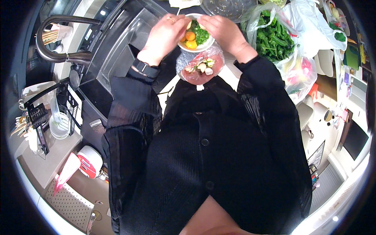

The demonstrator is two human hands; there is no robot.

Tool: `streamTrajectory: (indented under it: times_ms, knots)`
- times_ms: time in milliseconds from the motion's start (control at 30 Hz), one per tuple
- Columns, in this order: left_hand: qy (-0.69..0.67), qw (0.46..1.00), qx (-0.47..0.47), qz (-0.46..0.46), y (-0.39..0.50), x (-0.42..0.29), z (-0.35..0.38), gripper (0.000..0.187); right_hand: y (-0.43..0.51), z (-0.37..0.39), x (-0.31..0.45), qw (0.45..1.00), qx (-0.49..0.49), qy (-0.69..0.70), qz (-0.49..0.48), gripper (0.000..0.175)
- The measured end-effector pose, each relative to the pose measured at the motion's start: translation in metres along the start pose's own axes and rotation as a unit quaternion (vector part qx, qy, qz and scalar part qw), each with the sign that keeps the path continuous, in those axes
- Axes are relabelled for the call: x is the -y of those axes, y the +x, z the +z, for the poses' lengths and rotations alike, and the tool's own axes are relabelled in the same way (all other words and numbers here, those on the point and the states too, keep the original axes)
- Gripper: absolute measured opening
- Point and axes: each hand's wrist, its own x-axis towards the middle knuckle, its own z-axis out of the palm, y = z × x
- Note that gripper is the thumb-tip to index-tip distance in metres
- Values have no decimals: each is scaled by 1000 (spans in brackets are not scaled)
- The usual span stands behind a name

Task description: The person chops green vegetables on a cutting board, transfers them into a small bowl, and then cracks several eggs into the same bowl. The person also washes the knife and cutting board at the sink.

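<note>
A white bowl [196,50] stands in front of me at the counter's edge, with egg yolks [190,36] on its left side and chopped green herbs [202,35] on its right. Over its left rim, my left hand [168,33] pinches a pale piece that looks like half an eggshell [189,25]. My right hand [222,33] is over the right rim, its fingertips on a similar pale shell piece [202,26]. Nearer my body is a pink bowl [196,77] lined with clear plastic, holding pale scraps [203,67].
A dark sink [116,66] with a curved faucet [63,57] lies left. To the right are a clear bag of green peppers [274,41], a white plastic bag [308,26] and another filled bag [299,73]. A clear lid or tray [226,7] sits beyond the bowl.
</note>
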Motion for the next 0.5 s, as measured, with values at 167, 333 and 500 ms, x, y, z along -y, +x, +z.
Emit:
streamTrajectory:
  times_ms: [167,333,500]
  knots:
    - [24,993,101,-63,-15,0,24,19,-18,21,-1,997,8,60,45,36]
    - [-18,991,83,-106,-21,7,31,30,-23,28,-2,987,10,105,124,35]
    - [-115,966,34,-231,-33,4,39,33,-26,34,-3,913,-32,307,266,38]
